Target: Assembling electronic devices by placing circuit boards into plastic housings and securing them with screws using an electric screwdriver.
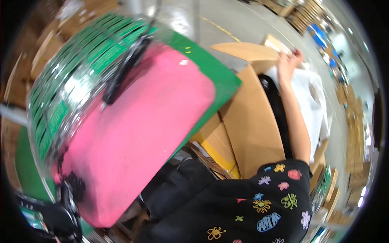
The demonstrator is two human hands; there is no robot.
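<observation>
My right hand (288,64) reaches out over an open cardboard box (253,121) on the right. Its fingers are bent and close together by the upper edge of a white plastic wrapping (312,103); what they hold, if anything, I cannot make out. Something black (279,111) lies inside the box, partly hidden by my forearm. My left hand does not show.
A pink mat (150,121) covers much of a green worktable (221,83). Clear bags of green packs (81,77) and a black handheld tool (125,69) are on the left side. A black device with a screen (34,218) sits at lower left.
</observation>
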